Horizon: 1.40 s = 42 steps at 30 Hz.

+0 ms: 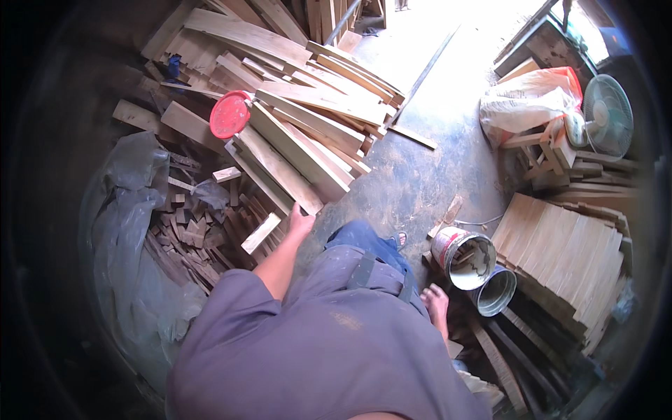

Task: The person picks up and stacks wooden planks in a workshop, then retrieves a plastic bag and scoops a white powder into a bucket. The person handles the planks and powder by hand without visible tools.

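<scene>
My left hand [302, 222] is at the near end of a long wooden board [278, 166], its fingers closed on that end; part of the grip is hidden. The board lies slanted on a heap of planks, beside another pale plank [302, 155]. A short light block [261, 233] is just left of my left wrist. Low at my right side, my right hand [435, 302] hangs with its fingers loosely bent and apart, and nothing shows in it. Nearest to it are a white bucket [448, 245] with wood pieces inside and a dark blue bucket [509, 294].
A red round lid [230, 115] rests on the plank heap [329, 91]. Small offcuts [185, 234] and plastic sheeting [136, 231] lie at left. On the right are stacked wooden panels [560, 255], a fan [607, 115] and a plastic sack [525, 105] on a wooden stool [549, 150].
</scene>
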Available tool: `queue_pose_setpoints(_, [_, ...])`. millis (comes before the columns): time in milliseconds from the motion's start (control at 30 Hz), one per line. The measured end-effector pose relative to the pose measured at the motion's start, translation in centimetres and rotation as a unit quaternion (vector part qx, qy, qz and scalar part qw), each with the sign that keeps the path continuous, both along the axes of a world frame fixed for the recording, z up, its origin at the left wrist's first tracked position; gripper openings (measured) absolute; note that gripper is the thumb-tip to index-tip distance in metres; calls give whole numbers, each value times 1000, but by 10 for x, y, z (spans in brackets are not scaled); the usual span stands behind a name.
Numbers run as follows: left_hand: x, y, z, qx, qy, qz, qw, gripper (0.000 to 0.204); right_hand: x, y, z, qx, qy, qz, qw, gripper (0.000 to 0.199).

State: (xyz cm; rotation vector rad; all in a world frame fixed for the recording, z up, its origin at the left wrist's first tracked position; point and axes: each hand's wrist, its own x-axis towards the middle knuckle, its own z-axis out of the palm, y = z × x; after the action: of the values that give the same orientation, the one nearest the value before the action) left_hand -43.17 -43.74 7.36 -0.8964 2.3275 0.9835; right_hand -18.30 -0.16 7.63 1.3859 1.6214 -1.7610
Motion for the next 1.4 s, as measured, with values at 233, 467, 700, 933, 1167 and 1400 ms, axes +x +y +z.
queue_pose_setpoints(233, [-34, -37, -34, 192, 57, 332, 922, 96, -243, 55, 23, 90, 138, 172, 971, 50])
queue_pose_setpoints(467, [-108, -57, -65, 234, 40, 435, 868, 99, -388, 46, 1, 79, 65, 259, 960, 53])
queue_pose_setpoints(700, [-106, -96, -98, 277, 20, 527, 803, 104, -519, -1, -70, 128, 65, 409, 901, 49])
queue_pose_setpoints(933, [-107, -82, -99, 231, 74, 596, 766, 75, -699, -64, -142, 264, 227, 525, 777, 18])
queue_pose_setpoints(1167, [-167, -47, -61, 202, 62, 614, 760, 63, -796, -110, -226, 337, 225, 551, 729, 32])
queue_pose_setpoints(1400, [-191, -26, -47, 152, 26, 603, 783, 58, -822, -119, -211, 320, 171, 653, 665, 32])
